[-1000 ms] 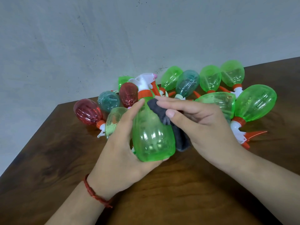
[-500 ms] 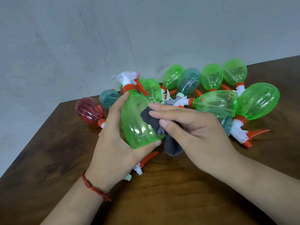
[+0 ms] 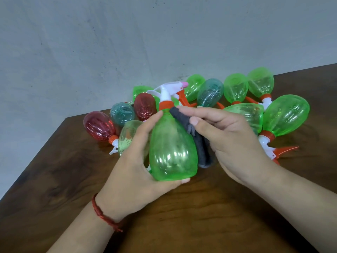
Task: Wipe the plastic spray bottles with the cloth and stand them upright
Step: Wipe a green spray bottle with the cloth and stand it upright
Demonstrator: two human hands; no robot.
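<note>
My left hand [image 3: 135, 172] grips a green spray bottle [image 3: 173, 152] round its body and holds it upright above the table, white head and orange collar on top. My right hand [image 3: 229, 141] pinches a dark grey cloth [image 3: 197, 141] and presses it against the bottle's right shoulder, just under the collar. Behind lie several more spray bottles on their sides: a red one [image 3: 99, 126] at the left, a teal one [image 3: 210, 93] in the middle, a large green one [image 3: 286, 115] at the right.
The dark wooden table [image 3: 54, 176] has its left edge running diagonally from the back corner towards me. A grey wall [image 3: 127, 42] stands right behind the pile of bottles. Bare wood lies in front of my hands.
My left hand brought the green bottle back from a leftward tilt to upright. The cloth in my right hand slid from the bottle's middle up to its shoulder.
</note>
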